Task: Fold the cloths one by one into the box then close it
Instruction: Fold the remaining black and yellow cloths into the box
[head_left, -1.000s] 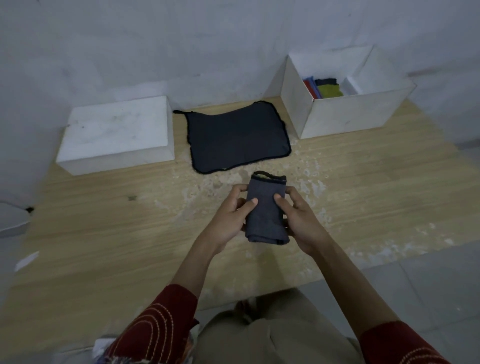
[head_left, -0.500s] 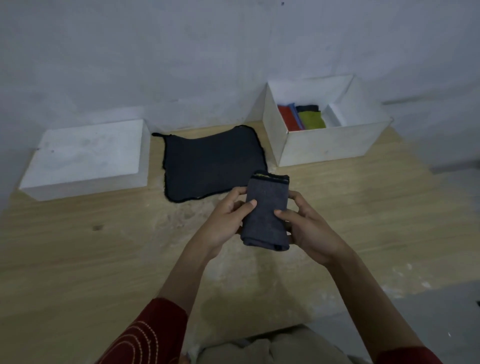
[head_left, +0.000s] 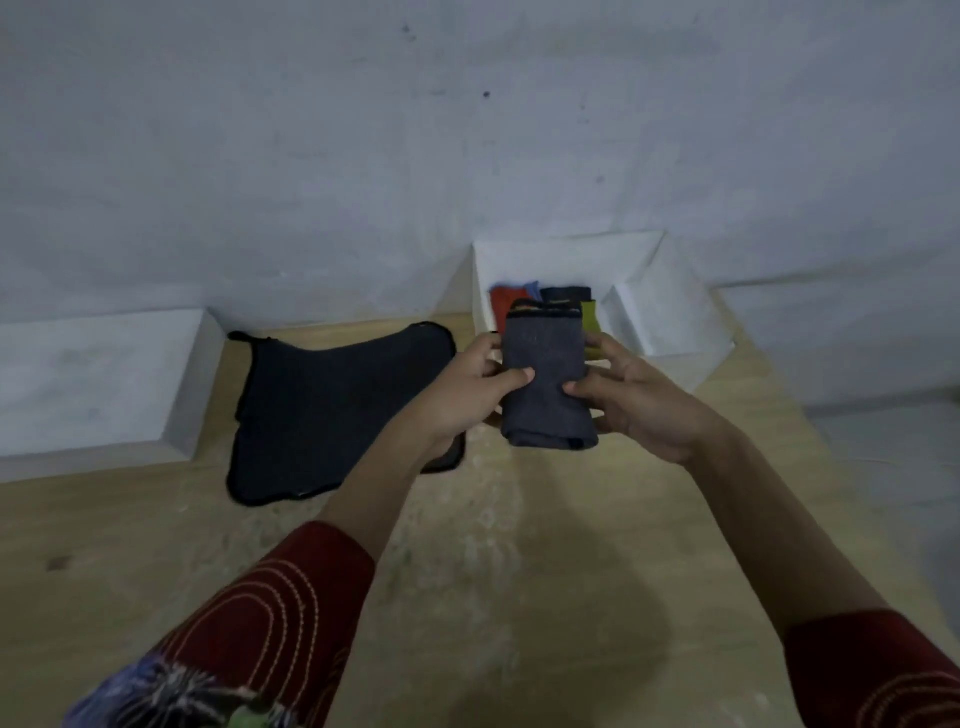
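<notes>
A folded dark grey cloth (head_left: 548, 384) is held upright in the air between both hands, just in front of the open white box (head_left: 670, 332). My left hand (head_left: 467, 395) grips its left edge, thumb on the front. My right hand (head_left: 634, 400) grips its right edge the same way. Inside the box stand folded cloths (head_left: 561, 296): red, blue, dark and yellow-green, partly hidden by the held cloth. A flat dark cloth (head_left: 322, 410) lies spread on the wooden table (head_left: 519, 571), left of my hands.
The white box lid (head_left: 98, 384) rests on the table at the far left, against the grey wall (head_left: 467, 130). The box sits in the back right corner, with the table's right edge close beside it.
Both hands have carried the folded cloth up and forward, from low over the table's middle to just before the box. The view has tilted upward.
</notes>
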